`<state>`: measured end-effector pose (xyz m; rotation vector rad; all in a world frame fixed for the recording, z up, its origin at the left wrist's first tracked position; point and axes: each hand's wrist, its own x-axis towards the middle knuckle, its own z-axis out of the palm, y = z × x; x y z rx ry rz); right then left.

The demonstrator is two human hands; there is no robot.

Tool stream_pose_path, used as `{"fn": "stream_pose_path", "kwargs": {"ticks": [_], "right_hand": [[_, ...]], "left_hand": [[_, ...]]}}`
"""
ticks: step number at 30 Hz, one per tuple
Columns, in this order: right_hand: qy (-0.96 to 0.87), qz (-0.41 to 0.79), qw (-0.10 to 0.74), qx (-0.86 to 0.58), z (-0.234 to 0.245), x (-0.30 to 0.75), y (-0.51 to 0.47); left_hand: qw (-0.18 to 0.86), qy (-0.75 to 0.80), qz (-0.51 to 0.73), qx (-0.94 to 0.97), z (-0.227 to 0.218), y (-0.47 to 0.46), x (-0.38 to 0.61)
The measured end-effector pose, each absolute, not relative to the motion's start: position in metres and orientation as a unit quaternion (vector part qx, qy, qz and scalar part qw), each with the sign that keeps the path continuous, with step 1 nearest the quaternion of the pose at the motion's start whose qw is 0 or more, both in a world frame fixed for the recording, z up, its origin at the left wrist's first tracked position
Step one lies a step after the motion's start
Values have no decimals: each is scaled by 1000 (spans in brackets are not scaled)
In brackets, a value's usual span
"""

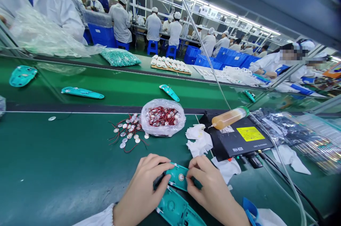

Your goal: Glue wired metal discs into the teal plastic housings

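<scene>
My left hand (149,185) is closed on the left end of a teal plastic shell (176,174), thumb and forefinger at its edge. A small round metal disc (181,177) sits inside that shell. At the disc's right side, my right hand (209,185) has its fingers pinched together over the shell; what lies between the fingertips is hidden. Below both hands lies a second teal shell half (177,208), hollow side up, partly covered by my left hand. Dark wire shows between the two halves.
A plastic-lined bowl (144,121) holds red-wired discs; loose discs (129,130) lie beside it. To the right are crumpled tissues (199,142), a black controller box (239,144) and an amber-filled syringe (230,118). Teal parts (82,93) lie on a green belt (128,94). Co-workers sit beyond.
</scene>
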<state>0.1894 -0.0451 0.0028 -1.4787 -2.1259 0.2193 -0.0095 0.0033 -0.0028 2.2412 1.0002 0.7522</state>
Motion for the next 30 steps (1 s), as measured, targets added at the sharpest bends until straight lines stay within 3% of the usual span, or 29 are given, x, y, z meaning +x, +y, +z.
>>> {"fn": "stream_pose_path", "kwargs": {"ticks": [15,23,30], "right_hand": [[-823,68,226,-517,14,184,-51],[-796,105,245,-543,17,199,-61],[-781,157,179,-577,8,213,-74]], "left_hand": [[284,374,282,837,-2,3,-9],[286,377,294,830,-2,4,-9],[303,384,286,824,0,2,-9]]}}
